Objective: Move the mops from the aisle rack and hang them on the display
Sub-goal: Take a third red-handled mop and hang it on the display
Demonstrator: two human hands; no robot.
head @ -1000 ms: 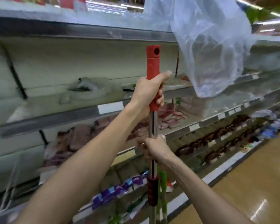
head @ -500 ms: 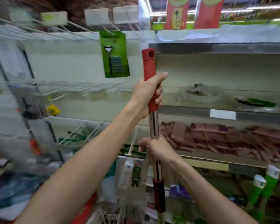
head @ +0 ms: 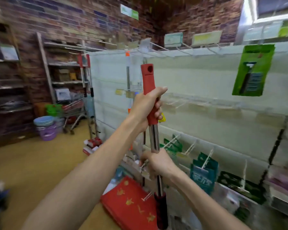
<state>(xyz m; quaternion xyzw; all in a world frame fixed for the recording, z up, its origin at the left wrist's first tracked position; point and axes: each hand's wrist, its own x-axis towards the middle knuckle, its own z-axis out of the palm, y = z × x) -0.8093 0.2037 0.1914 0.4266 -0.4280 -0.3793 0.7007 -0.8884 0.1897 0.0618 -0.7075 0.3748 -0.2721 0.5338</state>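
Note:
I hold a mop [head: 154, 135] upright in front of me; it has a red grip with a hanging hole at the top and a shiny metal pole. My left hand [head: 145, 107] is closed around the red grip. My right hand [head: 158, 164] is closed around the metal pole lower down. The mop's head is out of view below. Two more red-handled mops [head: 86, 75] hang at the end of the white display panel [head: 110, 90], to the left. Wire hooks [head: 156, 47] jut from the panel's top.
A green razor pack [head: 253, 70] hangs on the panel at right. Green packets [head: 204, 173] hang on lower pegs. A red box [head: 131, 203] lies near the floor. Stacked basins [head: 46, 127], a shopping cart [head: 73, 110] and metal shelving [head: 60, 67] stand by the brick wall.
My view has swung left along the aisle, from the stocked shelves to the white hook panel and brick wall. Both hands keep the same hold on the mop.

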